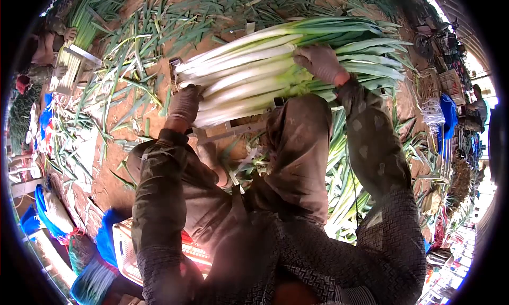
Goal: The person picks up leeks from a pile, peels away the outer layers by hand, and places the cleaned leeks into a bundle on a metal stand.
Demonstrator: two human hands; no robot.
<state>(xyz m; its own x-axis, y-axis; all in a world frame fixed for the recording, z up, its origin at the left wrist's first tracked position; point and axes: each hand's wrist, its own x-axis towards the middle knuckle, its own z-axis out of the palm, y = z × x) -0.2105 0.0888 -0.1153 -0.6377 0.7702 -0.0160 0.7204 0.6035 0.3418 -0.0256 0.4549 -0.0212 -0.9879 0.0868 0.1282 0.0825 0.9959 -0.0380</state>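
A row of long green onions (249,74) lies across a low metal frame (233,130) in front of my knees. Their white shafts point left and the green leaves fan out to the right. My left hand (183,104), in a pale glove, is closed at the root ends on the near left side of the row. Farther right, my right hand (319,62), also gloved, bends its fingers around onions where white turns to green. The fingertips of both hands are partly hidden.
Cut leaves (196,24) litter the brown ground. More green onions (344,193) lie beside my right leg. A plastic crate (124,246) is by my left side. At upper left, another person's hand (69,34) is at a bundle of onions (87,26) on a similar frame.
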